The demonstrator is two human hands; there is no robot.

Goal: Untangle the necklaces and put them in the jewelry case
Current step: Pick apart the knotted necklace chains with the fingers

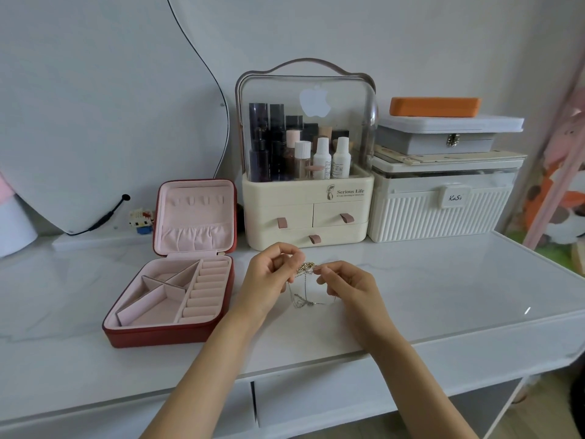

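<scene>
Left hand point(269, 274) and right hand point(345, 285) pinch the tangled necklaces point(305, 269) between them.

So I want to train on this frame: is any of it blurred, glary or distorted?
Head view: soft, even light; wide-angle bending curves the table edge; a small glare streak on its right; the necklaces pinched between left hand and right hand are too fine to resolve.

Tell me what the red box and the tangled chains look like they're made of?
The red jewelry case looks like smooth faux leather outside, with soft matte pink fabric lining, maybe velvet. The necklaces pinched by the left hand and right hand look like thin metal: a shiny gold-coloured knot, with silvery strands hanging down. Real gold or plated, I cannot tell.
</scene>
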